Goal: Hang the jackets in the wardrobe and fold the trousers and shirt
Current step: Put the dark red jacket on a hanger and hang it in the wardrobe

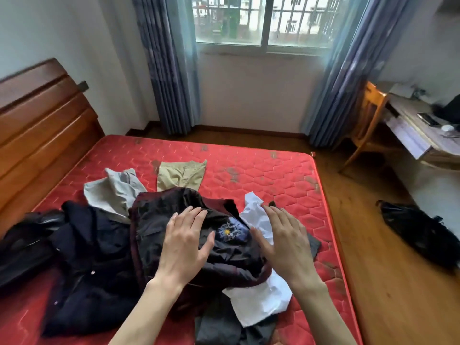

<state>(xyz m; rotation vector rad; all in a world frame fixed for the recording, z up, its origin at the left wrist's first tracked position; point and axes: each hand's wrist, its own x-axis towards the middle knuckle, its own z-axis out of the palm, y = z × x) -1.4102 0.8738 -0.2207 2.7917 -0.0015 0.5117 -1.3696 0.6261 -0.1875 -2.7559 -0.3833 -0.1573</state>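
A heap of clothes lies on the red mattress (261, 170). On top is a dark maroon jacket (154, 220) with a blue and yellow print. My left hand (184, 245) hovers open over it, fingers straight. My right hand (286, 237) is open beside it, above a crumpled white shirt (258, 302). A navy jacket (92, 270) lies to the left, with a black garment (22, 247) beyond it. Grey trousers (114, 190) and khaki trousers (181, 175) lie further back. A dark grey garment (219, 329) pokes out at the near edge.
A wooden headboard (42, 115) stands at the left. Beyond the bed are a window and blue curtains (171, 70). A wooden chair (368, 120) and a desk (418, 135) stand at the right. A black bag (418, 232) lies on the wooden floor.
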